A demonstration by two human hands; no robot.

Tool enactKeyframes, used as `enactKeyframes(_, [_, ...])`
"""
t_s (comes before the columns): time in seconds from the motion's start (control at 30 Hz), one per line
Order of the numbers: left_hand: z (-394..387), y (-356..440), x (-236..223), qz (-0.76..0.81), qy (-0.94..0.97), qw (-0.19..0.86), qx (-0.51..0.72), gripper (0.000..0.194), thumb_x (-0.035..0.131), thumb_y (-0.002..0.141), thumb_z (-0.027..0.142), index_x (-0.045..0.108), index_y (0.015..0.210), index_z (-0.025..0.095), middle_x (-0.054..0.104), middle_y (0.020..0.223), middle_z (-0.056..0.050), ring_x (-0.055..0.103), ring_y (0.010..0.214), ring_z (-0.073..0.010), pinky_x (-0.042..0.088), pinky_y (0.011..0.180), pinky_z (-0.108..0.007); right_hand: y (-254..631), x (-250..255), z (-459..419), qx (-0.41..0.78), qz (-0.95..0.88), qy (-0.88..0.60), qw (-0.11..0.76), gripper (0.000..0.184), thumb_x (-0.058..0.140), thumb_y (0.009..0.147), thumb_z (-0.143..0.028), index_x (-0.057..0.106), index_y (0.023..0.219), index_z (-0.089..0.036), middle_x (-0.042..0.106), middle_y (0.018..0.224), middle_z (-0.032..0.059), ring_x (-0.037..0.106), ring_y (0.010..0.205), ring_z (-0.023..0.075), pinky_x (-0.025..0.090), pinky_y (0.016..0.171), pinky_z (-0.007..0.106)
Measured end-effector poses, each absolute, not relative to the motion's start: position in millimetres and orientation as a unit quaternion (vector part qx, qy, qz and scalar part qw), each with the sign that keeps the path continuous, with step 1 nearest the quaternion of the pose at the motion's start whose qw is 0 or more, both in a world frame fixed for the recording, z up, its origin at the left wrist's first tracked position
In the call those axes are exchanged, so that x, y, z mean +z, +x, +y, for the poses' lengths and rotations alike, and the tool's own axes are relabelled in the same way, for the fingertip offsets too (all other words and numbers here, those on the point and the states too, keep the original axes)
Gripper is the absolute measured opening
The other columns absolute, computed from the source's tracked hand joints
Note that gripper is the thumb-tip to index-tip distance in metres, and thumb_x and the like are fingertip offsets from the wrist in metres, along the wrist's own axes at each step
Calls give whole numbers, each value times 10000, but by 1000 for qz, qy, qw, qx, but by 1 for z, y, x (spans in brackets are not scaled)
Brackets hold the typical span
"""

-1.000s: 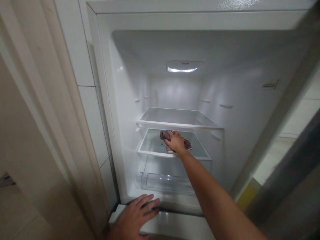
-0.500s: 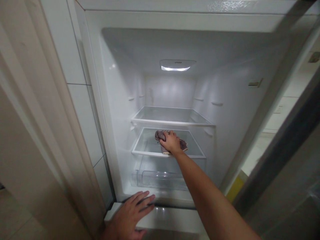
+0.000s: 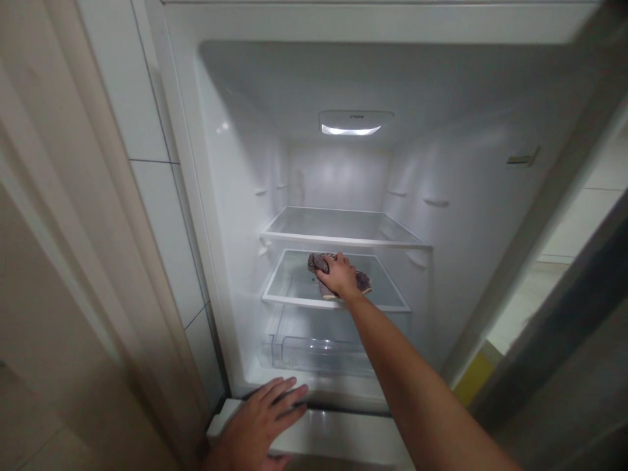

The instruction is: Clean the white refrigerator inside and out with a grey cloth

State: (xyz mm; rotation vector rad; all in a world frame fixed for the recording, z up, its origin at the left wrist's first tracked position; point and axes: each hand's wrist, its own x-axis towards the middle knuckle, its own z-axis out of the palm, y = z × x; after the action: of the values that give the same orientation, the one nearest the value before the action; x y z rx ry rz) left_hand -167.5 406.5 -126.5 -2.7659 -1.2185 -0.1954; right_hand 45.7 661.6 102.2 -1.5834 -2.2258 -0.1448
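Inside an open refrigerator, my right hand grips a bunched, dark patterned cloth and presses it onto the lower glass shelf. Parts of the cloth stick out on both sides of the hand; the rest is hidden under the palm. A few small dark specks show on the glass left of the cloth. My left hand is low in front, fingers spread and holding nothing, over the white ledge below the compartment. Whether it touches the ledge I cannot tell.
An upper glass shelf spans the compartment above my right hand. Below sits a clear plastic drawer. A lit lamp is on the ceiling. The dark door edge stands on the right, a tiled wall on the left.
The camera view has shifted slightly, so the refrigerator appears a little larger. My right hand stays on the cloth in nearly the same spot; my left hand remains spread in front.
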Motion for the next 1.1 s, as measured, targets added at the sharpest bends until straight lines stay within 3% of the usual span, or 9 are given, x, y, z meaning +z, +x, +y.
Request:
enactKeyframes(0.2, [408, -168, -134, -402, -910, 55, -82, 1048, 905, 775, 522, 421, 1691, 365, 303, 1847, 17, 436, 1602, -387, 429, 1281, -570, 43, 100, 673, -53, -794, -570, 203, 543, 612, 1026, -555, 650, 1515, -323, 572, 1464, 149, 574, 1348, 358, 523, 1083, 509])
enactKeyframes(0.33, [408, -169, -132, -389, -912, 84, -96, 994, 870, 825, 635, 455, 1682, 349, 353, 1834, 7, 462, 1566, -368, 417, 1279, -513, 40, 101, 682, -52, -791, -575, 203, 530, 609, 1028, -560, 662, 1499, -322, 576, 1455, 147, 580, 1332, 359, 528, 1067, 504])
enactKeyframes(0.47, [408, -169, -122, -362, -913, 146, -117, 844, 666, 959, 780, 516, 1649, 318, 420, 1802, 0, 497, 1534, -325, 421, 1257, -452, 36, 100, 695, -51, -787, -581, 202, 528, 616, 1026, -564, 665, 1495, -327, 582, 1450, 150, 585, 1323, 365, 528, 1063, 514])
enactKeyframes(0.57, [409, -168, -117, -345, -911, 194, -112, 760, 525, 1042, 778, 529, 1641, 311, 454, 1781, 9, 524, 1509, -292, 450, 1217, -437, 34, 99, 706, -52, -783, -585, 204, 532, 608, 1033, -575, 657, 1503, -330, 586, 1459, 154, 576, 1335, 368, 531, 1060, 520])
enactKeyframes(0.67, [413, -169, -124, -339, -907, 227, -101, 601, 583, 1093, 602, 545, 1627, 329, 472, 1769, 44, 542, 1484, -274, 481, 1183, -423, 28, 98, 717, -53, -775, -594, 210, 514, 607, 1041, -556, 654, 1502, -333, 610, 1455, 156, 557, 1355, 366, 531, 1058, 521])
enactKeyframes(0.77, [418, -169, -136, -337, -900, 259, -99, 496, 669, 1085, 437, 603, 1569, 351, 506, 1745, 72, 584, 1436, -265, 513, 1162, -413, 19, 98, 730, -57, -748, -623, 224, 445, 589, 1056, -484, 710, 1417, -254, 655, 1395, 194, 548, 1356, 397, 518, 1063, 553])
enactKeyframes(0.87, [422, -170, -142, -322, -903, 270, -91, 465, 698, 1074, 439, 639, 1528, 356, 548, 1712, 76, 646, 1364, -253, 561, 1131, -402, 8, 97, 746, -65, -714, -652, 246, 425, 519, 1075, -369, 719, 1395, -173, 654, 1390, 248, 566, 1314, 426, 494, 1062, 601])
enactKeyframes(1.0, [425, -171, -142, -310, -911, 258, -84, 497, 724, 1052, 510, 642, 1519, 362, 579, 1680, 84, 701, 1301, -245, 611, 1089, -387, -6, 97, 767, -94, -719, -631, 276, 522, 409, 1102, -286, 590, 1589, -229, 507, 1609, 235, 518, 1372, 414, 428, 1118, 600])
enactKeyframes(1.1, [425, -171, -142, -317, -914, 241, -82, 533, 738, 1041, 522, 623, 1538, 366, 578, 1676, 83, 709, 1305, -248, 617, 1096, -391, -16, 99, 776, -115, -753, -584, 279, 536, 382, 1119, -298, 568, 1618, -237, 482, 1628, 214, 441, 1418, 423, 346, 1181, 587])
